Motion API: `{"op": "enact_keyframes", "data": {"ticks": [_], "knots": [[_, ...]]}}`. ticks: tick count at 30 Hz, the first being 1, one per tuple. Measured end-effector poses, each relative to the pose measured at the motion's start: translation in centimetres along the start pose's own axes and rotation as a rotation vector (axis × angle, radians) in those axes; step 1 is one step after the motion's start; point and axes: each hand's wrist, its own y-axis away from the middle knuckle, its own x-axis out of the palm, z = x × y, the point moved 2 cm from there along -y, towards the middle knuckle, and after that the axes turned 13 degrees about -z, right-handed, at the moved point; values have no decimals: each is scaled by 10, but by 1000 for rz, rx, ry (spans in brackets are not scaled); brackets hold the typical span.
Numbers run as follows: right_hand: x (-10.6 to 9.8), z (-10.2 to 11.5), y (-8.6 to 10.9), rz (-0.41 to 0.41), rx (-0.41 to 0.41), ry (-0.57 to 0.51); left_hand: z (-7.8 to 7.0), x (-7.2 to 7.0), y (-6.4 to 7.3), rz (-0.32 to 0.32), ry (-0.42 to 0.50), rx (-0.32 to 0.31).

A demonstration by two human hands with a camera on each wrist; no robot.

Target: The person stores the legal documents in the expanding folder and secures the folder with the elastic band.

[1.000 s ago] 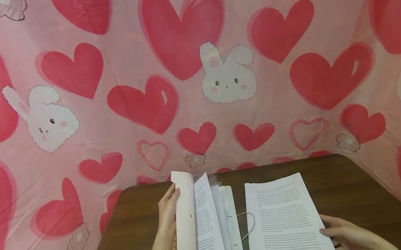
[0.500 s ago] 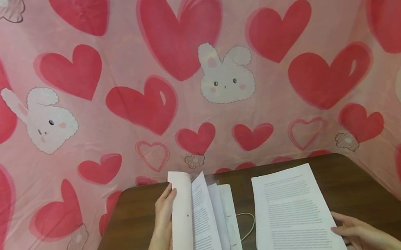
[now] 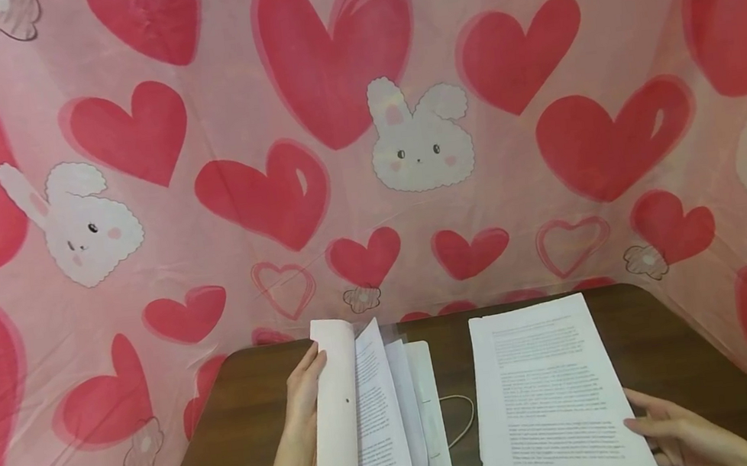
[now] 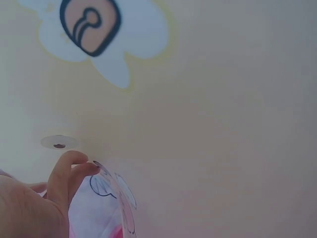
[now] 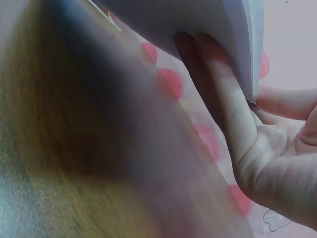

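A stack of printed paper [image 3: 558, 396] is being held over the right half of the table [image 3: 248, 409], apart from an open folder, its near end being cut off by the bottom of the head view. It is being gripped at its right long edge by the right hand [image 3: 680, 432], the thumb being set on the printed side and the fingers being stretched underneath. Whether any weight is being borne by the table is not being shown. The stack is being judged fairly light, floppy and easily creased, its sheets probably being slippery against one another; a pinch through the whole thickness is being favoured, ideally with the left edge being supported too.

To the left, the folder's pale, curled cover [image 3: 340, 421] is being gripped at its outer edge by the bent fingers of the left hand [image 3: 305, 391]. It is being judged stiffer than the paper but bendable. Inner sheets [image 3: 377, 417] are being fanned between cover and white back [image 3: 431, 411]. In the gap, a thin loop [image 3: 472, 412] is being exposed, on which paper could be snagged. Behind, the table is being backed by pink heart-patterned cloth [image 3: 249, 109].
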Motion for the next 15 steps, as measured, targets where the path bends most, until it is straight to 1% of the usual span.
{"op": "enact_keyframes", "data": {"ticks": [5,9,15], "knots": [[8,5,2,33,4,-25,2,-1,-1,16,3,-4],[15,9,1,59,5,-37,1,-1,-1,1,0,-13],[23,13,-2,65,-9,0,1,0,0,-9,-2,-16]]}}
